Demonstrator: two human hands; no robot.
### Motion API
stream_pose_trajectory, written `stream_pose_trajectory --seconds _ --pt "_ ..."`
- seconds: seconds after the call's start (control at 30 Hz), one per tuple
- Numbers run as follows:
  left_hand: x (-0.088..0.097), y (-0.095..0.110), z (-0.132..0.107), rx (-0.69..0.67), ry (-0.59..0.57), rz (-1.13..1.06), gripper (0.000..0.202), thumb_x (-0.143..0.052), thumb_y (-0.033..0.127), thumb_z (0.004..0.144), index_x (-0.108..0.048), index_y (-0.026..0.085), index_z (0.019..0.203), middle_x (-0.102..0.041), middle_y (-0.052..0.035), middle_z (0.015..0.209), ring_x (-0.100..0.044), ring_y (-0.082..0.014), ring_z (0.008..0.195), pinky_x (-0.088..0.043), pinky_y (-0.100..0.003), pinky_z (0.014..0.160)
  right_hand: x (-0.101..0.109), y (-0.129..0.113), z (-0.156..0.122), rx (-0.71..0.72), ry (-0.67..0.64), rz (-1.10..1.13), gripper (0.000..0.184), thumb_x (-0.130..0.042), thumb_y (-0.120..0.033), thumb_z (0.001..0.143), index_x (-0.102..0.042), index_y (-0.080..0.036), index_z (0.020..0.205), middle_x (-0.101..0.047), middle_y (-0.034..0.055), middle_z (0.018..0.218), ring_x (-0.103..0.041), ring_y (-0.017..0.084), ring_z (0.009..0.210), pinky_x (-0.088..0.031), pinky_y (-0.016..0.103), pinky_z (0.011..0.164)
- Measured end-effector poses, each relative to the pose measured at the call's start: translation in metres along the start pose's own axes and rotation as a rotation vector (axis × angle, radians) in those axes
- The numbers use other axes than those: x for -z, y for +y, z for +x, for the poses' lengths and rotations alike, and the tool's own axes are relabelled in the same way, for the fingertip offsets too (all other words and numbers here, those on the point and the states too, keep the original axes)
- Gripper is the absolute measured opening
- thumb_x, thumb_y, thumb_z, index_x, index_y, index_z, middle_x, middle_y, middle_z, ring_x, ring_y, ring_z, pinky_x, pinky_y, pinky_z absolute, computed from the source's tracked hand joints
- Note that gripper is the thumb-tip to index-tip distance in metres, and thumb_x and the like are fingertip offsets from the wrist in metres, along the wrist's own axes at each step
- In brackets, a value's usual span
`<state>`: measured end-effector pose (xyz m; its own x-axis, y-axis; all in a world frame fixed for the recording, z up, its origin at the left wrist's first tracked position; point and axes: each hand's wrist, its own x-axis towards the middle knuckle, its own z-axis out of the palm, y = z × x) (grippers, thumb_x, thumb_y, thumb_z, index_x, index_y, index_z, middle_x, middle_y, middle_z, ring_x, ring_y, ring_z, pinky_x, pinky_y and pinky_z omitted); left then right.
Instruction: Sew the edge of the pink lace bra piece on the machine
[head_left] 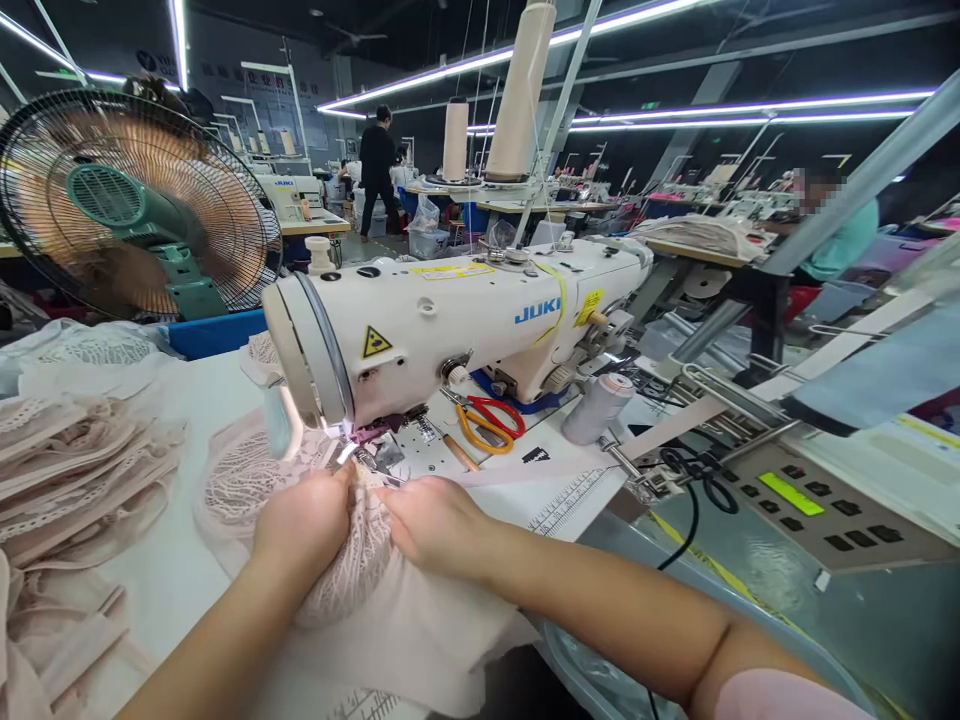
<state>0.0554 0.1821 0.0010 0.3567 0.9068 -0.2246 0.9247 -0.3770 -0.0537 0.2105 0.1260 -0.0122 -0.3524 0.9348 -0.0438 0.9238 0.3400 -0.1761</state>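
A white sewing machine (405,330) stands across the table, its needle area lit at the lower left of the head. Beige lace fabric (352,575) lies under and in front of the presser foot and hangs over the table's near edge. Just left of the needle, my left hand (304,515) is closed on the lace, fingertips close to the foot. On the other side my right hand (439,520) pinches the same fabric, thumb and forefinger near the needle plate. The cloth's part beneath both hands is hidden.
Beige lace pieces (82,480) are piled at left. Scissors (487,422) with red and orange handles, and a grey thread cone (598,408) lie right of the needle. A large fan (135,205) stands behind left; a control box (840,510) and a plastic bin (600,650) are at right.
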Motion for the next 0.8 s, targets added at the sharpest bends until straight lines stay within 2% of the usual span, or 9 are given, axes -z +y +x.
stream_pose_trajectory --seconds 0.17,0.23,0.3,0.37,0.47,0.57,0.63,0.73,0.8 --pt "0.003 -0.01 0.002 0.03 0.059 -0.037 0.048 -0.02 0.026 0.091 -0.056 0.025 0.124 -0.063 -0.0101 0.112 -0.064 -0.0295 0.09 -0.048 -0.04 0.066 0.004 -0.003 0.004 -0.045 -0.003 -0.016 0.035 -0.044 -0.022 0.084 -0.057 -0.018 0.116 -0.068 0.0065 0.086 -0.061 0.022 0.077 -0.034 0.03 0.058" --pt "0.005 -0.016 -0.002 0.017 0.126 -0.066 0.05 -0.018 0.024 0.09 -0.057 0.027 0.122 -0.056 -0.0097 0.124 -0.063 -0.0274 0.094 -0.049 -0.038 0.065 0.005 -0.005 0.003 -0.061 0.0 -0.036 0.034 -0.044 -0.023 0.085 -0.057 -0.019 0.115 -0.067 0.006 0.085 -0.061 0.022 0.076 -0.03 0.03 0.055" --pt "0.006 -0.021 -0.009 -0.054 0.217 -0.1 0.051 -0.018 0.024 0.09 -0.061 0.028 0.117 -0.046 -0.0082 0.137 -0.061 -0.026 0.101 -0.05 -0.037 0.066 0.006 -0.005 0.001 -0.069 0.012 -0.062 0.031 -0.044 -0.024 0.086 -0.058 -0.02 0.113 -0.067 0.0057 0.083 -0.06 0.022 0.074 -0.025 0.03 0.052" --pt "0.006 -0.026 -0.019 -0.201 0.246 -0.104 0.049 -0.022 0.032 0.09 -0.064 0.026 0.112 -0.042 -0.0075 0.142 -0.056 -0.0273 0.111 -0.051 -0.039 0.076 0.005 -0.004 -0.002 -0.07 0.029 -0.076 0.028 -0.042 -0.025 0.088 -0.059 -0.021 0.11 -0.066 0.005 0.082 -0.059 0.021 0.072 -0.021 0.03 0.051" --pt "0.008 -0.027 -0.034 -0.337 0.12 -0.022 0.058 -0.039 0.058 0.082 -0.06 0.023 0.122 -0.045 -0.0094 0.142 -0.038 -0.0341 0.13 -0.041 -0.051 0.098 0.004 0.0 -0.006 -0.056 0.034 -0.074 0.027 -0.039 -0.027 0.091 -0.059 -0.023 0.108 -0.064 0.0039 0.08 -0.057 0.019 0.07 -0.018 0.03 0.05" --pt "0.01 -0.023 -0.042 -0.224 -0.058 0.086 0.089 -0.055 0.065 0.066 -0.041 0.019 0.141 -0.025 -0.0099 0.153 -0.017 -0.0388 0.14 -0.029 -0.064 0.102 0.003 0.003 -0.007 -0.038 0.02 -0.086 0.023 -0.04 -0.027 0.091 -0.06 -0.023 0.102 -0.062 0.0034 0.079 -0.055 0.018 0.069 -0.017 0.029 0.049" --pt "0.011 -0.021 -0.041 -0.141 -0.147 0.132 0.096 -0.056 0.062 0.066 -0.027 0.017 0.146 -0.01 -0.009 0.156 -0.01 -0.0381 0.142 -0.026 -0.068 0.101 0.003 0.004 -0.008 -0.033 0.015 -0.103 0.02 -0.042 -0.026 0.09 -0.06 -0.023 0.096 -0.061 0.0032 0.079 -0.054 0.017 0.068 -0.016 0.029 0.049" --pt "0.01 -0.021 -0.034 -0.083 -0.152 0.155 0.094 -0.051 0.059 0.07 -0.02 0.017 0.148 0.0 -0.006 0.157 -0.007 -0.0359 0.143 -0.027 -0.068 0.1 0.003 0.005 -0.008 -0.031 0.02 -0.119 0.016 -0.044 -0.023 0.087 -0.06 -0.022 0.091 -0.059 0.0031 0.079 -0.053 0.017 0.067 -0.016 0.029 0.049" --pt "0.009 -0.024 -0.029 -0.066 -0.109 0.17 0.09 -0.048 0.058 0.072 -0.022 0.017 0.148 -0.002 -0.0055 0.157 -0.008 -0.0356 0.143 -0.028 -0.067 0.1 0.003 0.006 -0.007 -0.034 0.02 -0.12 0.016 -0.045 -0.021 0.085 -0.059 -0.022 0.092 -0.059 0.0032 0.079 -0.053 0.017 0.068 -0.016 0.029 0.048"
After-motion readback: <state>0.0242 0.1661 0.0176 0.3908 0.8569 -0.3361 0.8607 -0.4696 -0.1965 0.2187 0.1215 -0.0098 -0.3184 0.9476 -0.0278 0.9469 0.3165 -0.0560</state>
